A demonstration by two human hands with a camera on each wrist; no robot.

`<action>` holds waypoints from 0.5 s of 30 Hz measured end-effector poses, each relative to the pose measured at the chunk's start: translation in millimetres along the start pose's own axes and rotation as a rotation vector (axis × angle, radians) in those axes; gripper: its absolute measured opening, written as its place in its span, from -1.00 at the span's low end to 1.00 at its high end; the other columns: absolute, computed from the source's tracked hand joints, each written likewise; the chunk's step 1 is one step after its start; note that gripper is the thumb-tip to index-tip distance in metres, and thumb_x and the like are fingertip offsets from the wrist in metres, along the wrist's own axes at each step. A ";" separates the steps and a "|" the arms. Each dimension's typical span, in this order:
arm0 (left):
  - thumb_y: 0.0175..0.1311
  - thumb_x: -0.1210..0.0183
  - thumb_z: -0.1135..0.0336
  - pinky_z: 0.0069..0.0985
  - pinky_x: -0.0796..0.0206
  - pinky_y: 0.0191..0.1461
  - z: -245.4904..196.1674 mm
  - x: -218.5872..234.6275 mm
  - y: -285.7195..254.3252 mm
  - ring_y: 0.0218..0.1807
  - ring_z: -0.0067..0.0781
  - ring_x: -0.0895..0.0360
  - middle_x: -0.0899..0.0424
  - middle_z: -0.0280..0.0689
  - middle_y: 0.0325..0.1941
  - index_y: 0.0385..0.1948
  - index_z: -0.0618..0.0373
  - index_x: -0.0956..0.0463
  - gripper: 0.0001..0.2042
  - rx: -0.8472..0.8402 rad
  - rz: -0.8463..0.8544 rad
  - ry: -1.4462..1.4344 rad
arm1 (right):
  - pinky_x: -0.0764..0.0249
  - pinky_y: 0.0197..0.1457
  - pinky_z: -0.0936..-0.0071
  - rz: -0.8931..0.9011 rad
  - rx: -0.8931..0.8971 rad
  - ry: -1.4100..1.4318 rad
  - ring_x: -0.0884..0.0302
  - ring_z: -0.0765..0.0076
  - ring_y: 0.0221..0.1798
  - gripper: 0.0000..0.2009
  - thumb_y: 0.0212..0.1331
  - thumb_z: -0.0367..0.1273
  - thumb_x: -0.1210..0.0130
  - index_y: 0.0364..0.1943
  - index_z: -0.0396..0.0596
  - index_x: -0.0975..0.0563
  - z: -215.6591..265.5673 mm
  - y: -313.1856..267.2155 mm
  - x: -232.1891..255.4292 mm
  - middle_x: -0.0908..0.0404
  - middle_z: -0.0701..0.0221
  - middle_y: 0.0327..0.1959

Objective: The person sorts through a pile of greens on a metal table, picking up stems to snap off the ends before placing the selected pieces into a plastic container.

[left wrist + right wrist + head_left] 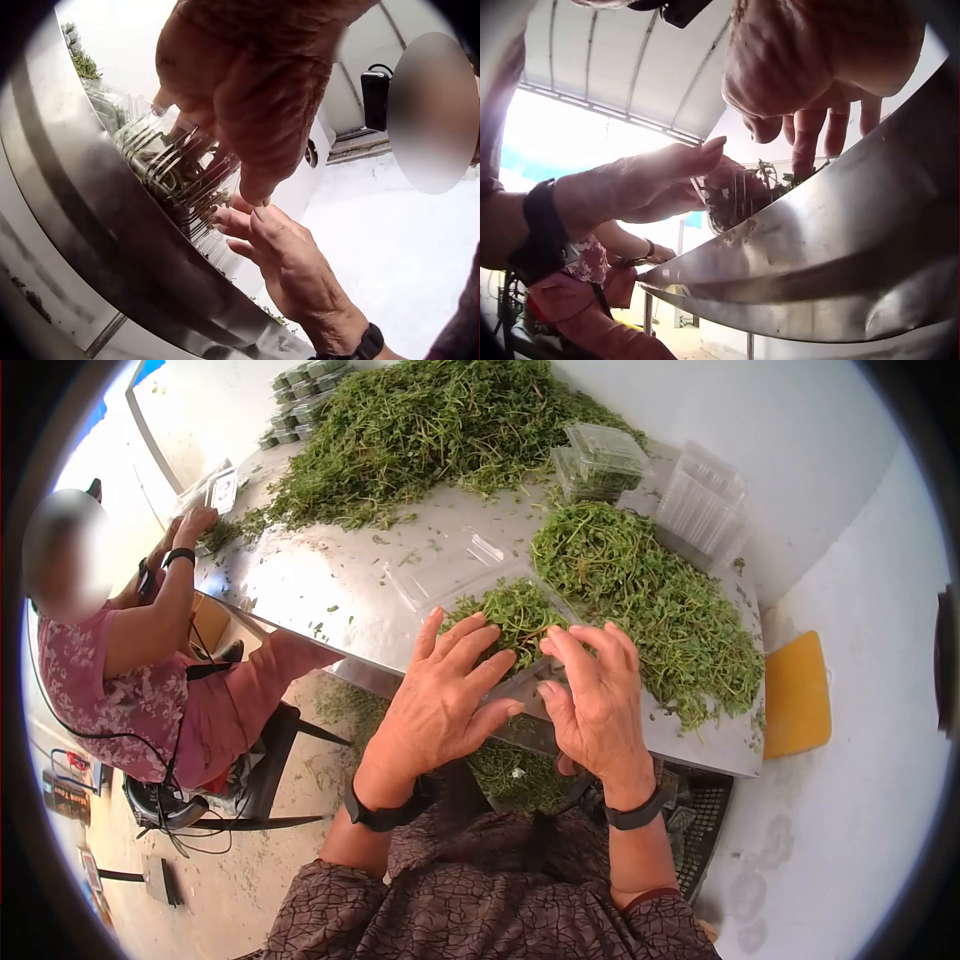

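A clear plastic clamshell box [161,161] full of leafy green sprigs [512,610] stands at the near edge of the metal table, its clear lid [450,568] folded open behind it. My left hand [438,695] lies over the left part of the box, fingers spread and nearly straight, fingertips on the greens. Opposite it, my right hand [603,712] is at the box's right side with loosely bent fingers, fingertips at the greens and rim. In the right wrist view the filled box [735,206] shows between both hands, partly hidden by the left fingers.
A large heap of greens [430,440] covers the table's back, and a smaller pile [640,610] lies right of the box. Stacked clear boxes [705,500] stand behind that pile. Another person [120,690] sits at the left. A yellow chair back [798,695] is at the right.
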State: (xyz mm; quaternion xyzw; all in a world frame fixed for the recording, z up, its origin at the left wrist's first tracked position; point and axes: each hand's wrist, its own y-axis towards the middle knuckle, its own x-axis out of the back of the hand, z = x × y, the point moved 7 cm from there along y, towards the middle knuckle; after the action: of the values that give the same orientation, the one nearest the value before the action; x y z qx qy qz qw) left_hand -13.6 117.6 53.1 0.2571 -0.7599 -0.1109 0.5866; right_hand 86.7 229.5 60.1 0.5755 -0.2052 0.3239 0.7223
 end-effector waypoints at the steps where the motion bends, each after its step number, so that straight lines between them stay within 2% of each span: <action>1: 0.16 -0.28 0.09 0.08 0.14 0.55 -1.1 -0.6 0.4 0.39 0.04 -0.31 -0.49 -0.04 0.22 0.05 0.17 -0.56 -0.53 -0.006 0.003 0.017 | -0.15 0.41 -0.01 0.034 -0.011 -0.003 -0.43 0.16 0.17 -0.50 0.12 -0.42 -0.21 0.19 -0.22 -0.41 -0.1 3.0 -2.2 -0.69 0.36 -0.08; 6: 0.17 -0.29 0.09 0.12 0.14 0.53 0.5 6.0 -1.1 0.39 0.05 -0.31 -0.47 -0.02 0.23 0.05 0.18 -0.54 -0.53 -0.025 -0.035 -0.043 | -0.16 0.41 -0.01 0.068 -0.032 0.006 -0.44 0.16 0.16 -0.52 0.13 -0.40 -0.22 0.17 -0.20 -0.43 -3.2 3.2 -4.8 -0.69 0.35 -0.09; 11: 0.21 -0.25 0.06 0.11 0.14 0.53 5.0 28.3 -8.2 0.41 0.06 -0.30 -0.47 -0.03 0.27 0.08 0.17 -0.54 -0.52 -0.027 -0.155 -0.101 | -0.19 0.39 0.02 -0.070 -0.046 0.090 -0.40 0.16 0.22 -0.57 0.22 -0.38 -0.15 0.17 -0.19 -0.44 -7.0 -5.3 14.9 -0.69 0.34 0.00; 13: 0.24 -0.21 0.02 0.10 0.13 0.53 2.0 31.1 -8.4 0.41 0.07 -0.31 -0.48 -0.03 0.27 0.11 0.15 -0.54 -0.51 -0.079 -0.182 -0.117 | -0.21 0.38 0.05 -0.079 -0.047 0.107 -0.39 0.16 0.23 -0.59 0.26 -0.36 -0.11 0.18 -0.20 -0.44 -8.8 -11.9 15.5 -0.68 0.34 0.03; 14: 0.33 -0.07 -0.15 0.05 0.20 0.57 3.3 24.9 -7.9 0.46 0.04 -0.25 -0.42 -0.08 0.36 0.18 0.05 -0.53 -0.46 -0.067 -0.127 -0.114 | -0.22 0.37 0.06 -0.079 -0.054 0.109 -0.39 0.16 0.22 -0.59 0.27 -0.35 -0.10 0.18 -0.20 -0.44 -8.8 -14.2 15.7 -0.69 0.35 0.02; 15: 0.33 -0.07 -0.15 0.05 0.20 0.57 1.2 22.3 -6.9 0.46 0.04 -0.25 -0.42 -0.08 0.36 0.18 0.05 -0.53 -0.46 -0.064 -0.129 -0.113 | -0.23 0.36 0.08 -0.079 -0.059 0.109 -0.40 0.15 0.22 -0.59 0.29 -0.35 -0.09 0.18 -0.20 -0.44 -8.8 -16.4 15.4 -0.69 0.35 0.02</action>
State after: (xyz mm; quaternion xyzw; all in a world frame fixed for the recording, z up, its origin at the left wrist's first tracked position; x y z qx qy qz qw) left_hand -16.9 100.0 68.1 0.2798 -0.7697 -0.1870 0.5425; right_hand 108.4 239.5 56.7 0.5430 -0.1520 0.3199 0.7614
